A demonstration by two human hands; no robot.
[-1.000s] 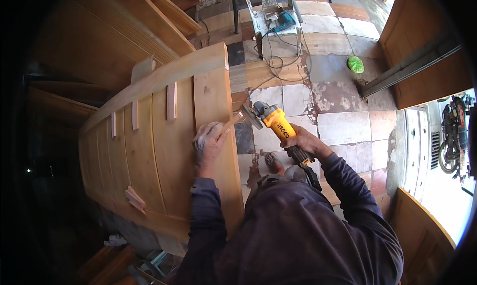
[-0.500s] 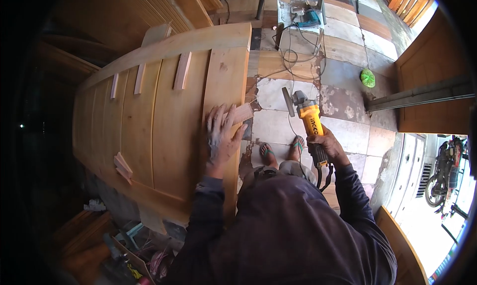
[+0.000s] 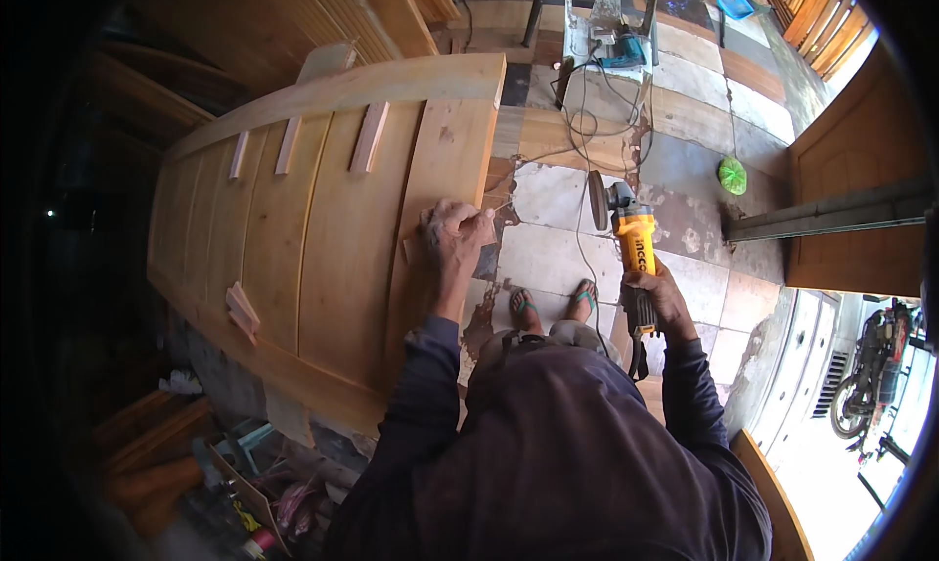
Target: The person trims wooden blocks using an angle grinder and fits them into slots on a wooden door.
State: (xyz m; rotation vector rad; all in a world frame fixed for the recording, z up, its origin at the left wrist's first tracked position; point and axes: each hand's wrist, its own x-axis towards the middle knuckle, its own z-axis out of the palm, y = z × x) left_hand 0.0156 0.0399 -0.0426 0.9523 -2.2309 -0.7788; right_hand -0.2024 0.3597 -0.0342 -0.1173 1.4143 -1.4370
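Note:
My left hand (image 3: 454, 233) is closed on a short wooden strip (image 3: 488, 230) at the near right edge of a wooden door panel (image 3: 347, 238); its fingers cover most of the strip. My right hand (image 3: 663, 299) grips the yellow angle grinder (image 3: 638, 243) by its body, upright over the floor, disc end away from me. The grinder's disc (image 3: 598, 199) faces the panel and is apart from it. Other small strips lie on the panel: one wooden strip (image 3: 370, 137) near the far side, two more beside it, and a stacked pair (image 3: 242, 310) toward the near left.
On a stand beyond the panel sits a teal power tool (image 3: 623, 52), with a black cord (image 3: 587, 126) trailing over the tiled floor (image 3: 553, 258). A green bundle (image 3: 732, 175) lies to the right, near a wooden beam (image 3: 831, 214). A cluttered box (image 3: 259, 507) stands at lower left.
My left hand has gone from spread flat over the strip to fingers closed on it. The grinder has shifted slightly right in the view, and the whole view has moved a little.

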